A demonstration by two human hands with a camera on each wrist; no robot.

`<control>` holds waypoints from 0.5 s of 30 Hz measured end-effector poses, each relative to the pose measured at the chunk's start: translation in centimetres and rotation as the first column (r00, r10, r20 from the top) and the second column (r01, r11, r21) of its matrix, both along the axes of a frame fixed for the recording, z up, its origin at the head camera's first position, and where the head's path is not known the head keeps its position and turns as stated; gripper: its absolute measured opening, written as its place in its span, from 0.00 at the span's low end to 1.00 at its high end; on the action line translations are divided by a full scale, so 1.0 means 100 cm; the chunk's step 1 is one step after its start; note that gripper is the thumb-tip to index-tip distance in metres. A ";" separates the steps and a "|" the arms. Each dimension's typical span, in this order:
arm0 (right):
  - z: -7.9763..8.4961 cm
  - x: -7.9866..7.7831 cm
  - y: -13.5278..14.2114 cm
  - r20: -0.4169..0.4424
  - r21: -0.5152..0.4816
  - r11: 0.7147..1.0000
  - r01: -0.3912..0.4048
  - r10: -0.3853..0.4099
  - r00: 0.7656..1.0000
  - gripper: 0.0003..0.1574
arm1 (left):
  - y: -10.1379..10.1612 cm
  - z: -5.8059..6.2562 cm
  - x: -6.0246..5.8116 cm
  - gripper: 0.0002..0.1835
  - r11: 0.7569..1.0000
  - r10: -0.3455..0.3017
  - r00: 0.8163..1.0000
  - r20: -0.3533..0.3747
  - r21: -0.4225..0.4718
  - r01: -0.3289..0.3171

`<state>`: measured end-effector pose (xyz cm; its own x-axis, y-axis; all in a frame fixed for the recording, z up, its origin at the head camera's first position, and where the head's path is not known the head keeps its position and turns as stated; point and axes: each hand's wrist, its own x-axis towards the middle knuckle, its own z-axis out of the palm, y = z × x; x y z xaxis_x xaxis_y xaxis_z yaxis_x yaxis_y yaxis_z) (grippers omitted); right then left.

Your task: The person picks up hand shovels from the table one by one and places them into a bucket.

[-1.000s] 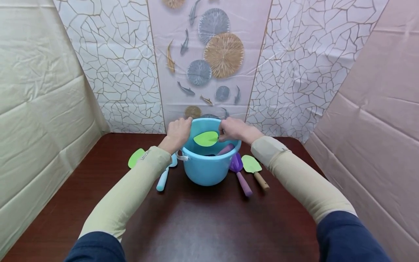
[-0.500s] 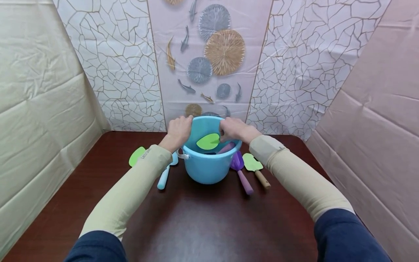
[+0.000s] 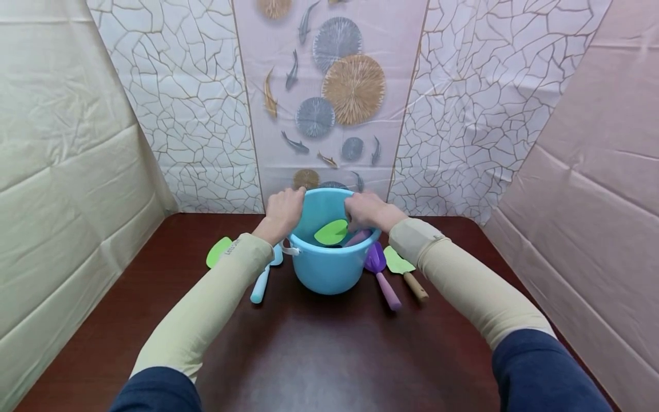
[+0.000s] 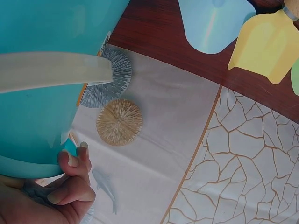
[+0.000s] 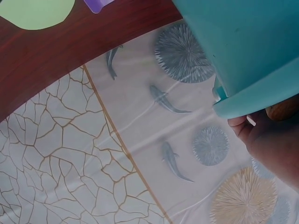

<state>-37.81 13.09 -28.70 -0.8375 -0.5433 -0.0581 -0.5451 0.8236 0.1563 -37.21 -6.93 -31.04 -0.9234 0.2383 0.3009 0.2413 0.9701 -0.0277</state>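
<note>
A light-blue bucket [image 3: 326, 272] stands upright on the table. My left hand [image 3: 284, 213] grips its left rim; in the left wrist view its fingers [image 4: 77, 186] curl at the rim beside the white bucket handle [image 4: 51, 72]. At the right rim, my right hand [image 3: 368, 210] holds a toy shovel by its wooden handle [image 5: 282, 110]. The shovel's green leaf-shaped blade [image 3: 332, 232] is inside the bucket, pointing left. A pinkish-purple handle [image 3: 358, 237] also lies in the bucket, near a dark piece mostly hidden by the front rim.
Right of the bucket lie a purple shovel [image 3: 388, 293] and a pale-green one with a wooden handle [image 3: 416, 287]. On the left are a light-blue shovel [image 3: 259, 288], a green blade [image 3: 218, 252] and a yellow scoop [image 4: 266, 44]. A patterned cloth [image 3: 206, 114] hangs behind the table.
The green blade has sunk lower into the bucket and shifted slightly right as my right hand lowers. My left hand keeps its hold on the rim.
</note>
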 end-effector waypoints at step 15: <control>-0.004 -0.001 -0.009 0.009 0.066 0.998 -0.003 0.003 1.000 0.17 | 0.001 -0.001 -0.001 0.16 1.000 0.006 1.000 0.004 -0.002 -0.006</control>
<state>-37.91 12.16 -29.10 -0.8353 -0.5404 -0.1017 -0.5491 0.8100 0.2057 -37.31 -6.80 -31.16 -0.9261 0.2331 0.2967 0.2354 0.9715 -0.0284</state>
